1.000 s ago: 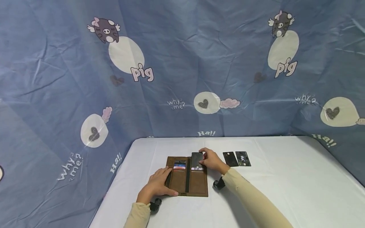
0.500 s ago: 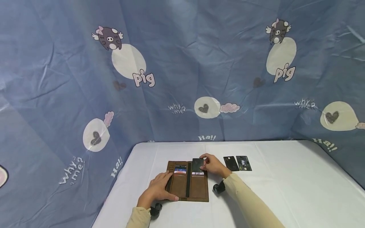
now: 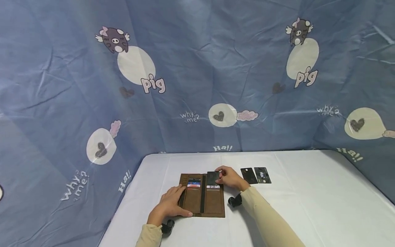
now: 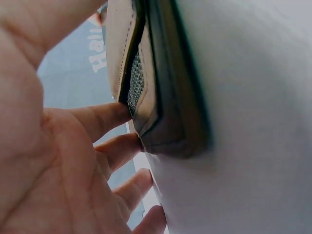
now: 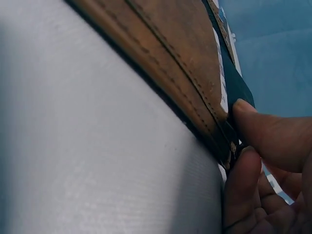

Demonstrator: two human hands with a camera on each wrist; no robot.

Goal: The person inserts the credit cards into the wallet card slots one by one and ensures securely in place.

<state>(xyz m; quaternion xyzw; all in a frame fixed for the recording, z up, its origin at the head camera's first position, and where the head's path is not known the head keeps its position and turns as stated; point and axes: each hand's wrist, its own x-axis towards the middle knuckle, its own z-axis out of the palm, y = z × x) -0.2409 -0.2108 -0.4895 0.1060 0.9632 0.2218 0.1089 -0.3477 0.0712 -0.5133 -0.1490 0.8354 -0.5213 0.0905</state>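
A brown wallet (image 3: 215, 206) lies unfolded on the white table, with a dark strip down its middle. Several cards (image 3: 194, 183) show in its left-hand pockets. At the top of its right half, a dark card (image 3: 212, 178) stands partly out, above a white card edge (image 3: 213, 187). My right hand (image 3: 230, 178) pinches the dark card by its right side; thumb and fingertip (image 5: 241, 106) show close up in the right wrist view. My left hand (image 3: 170, 202) rests on the wallet's left edge, fingers spread and thumb at the bottom edge. In the left wrist view, fingertips (image 4: 127, 146) touch the wallet's side.
To the right of my right hand, a black card with a chip (image 3: 249, 175) lies flat beside a black VIP card (image 3: 262, 175). A blue patterned curtain (image 3: 197, 85) hangs behind the white table (image 3: 308, 206).
The dark card has slid slightly down at the wallet's right half, with my right hand holding it. My left hand stays in place on the wallet. The head view has shifted a little.
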